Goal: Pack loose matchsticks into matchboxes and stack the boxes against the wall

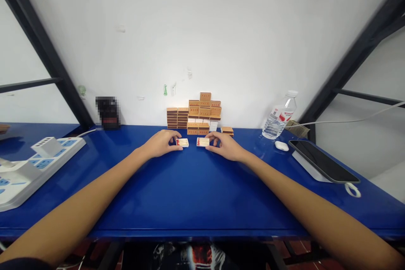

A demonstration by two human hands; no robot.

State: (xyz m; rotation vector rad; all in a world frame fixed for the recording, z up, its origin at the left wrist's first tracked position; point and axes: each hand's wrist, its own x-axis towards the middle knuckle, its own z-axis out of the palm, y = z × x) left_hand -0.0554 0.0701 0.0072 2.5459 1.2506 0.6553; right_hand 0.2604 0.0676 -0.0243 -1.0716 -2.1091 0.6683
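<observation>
My left hand (163,143) pinches the left end of a small white matchbox tray (182,142) filled with red-tipped matches. Opposite it, my right hand (225,145) grips the right end of a second matchbox tray (203,142), also holding red-headed matches. A narrow gap separates the two trays, both at the table surface. Just behind them, brown matchboxes (205,111) are piled in a stepped stack with white trays (213,125) among them. To its left stand two columns of matchboxes (177,118). Two more matchboxes (227,130) lie at the right.
On the blue table (196,194), a power strip (47,164) lies at the left. A water bottle (280,116), a white earbud case (281,146) and a phone on a stand (322,161) are at the right. The white wall (202,29) rises behind.
</observation>
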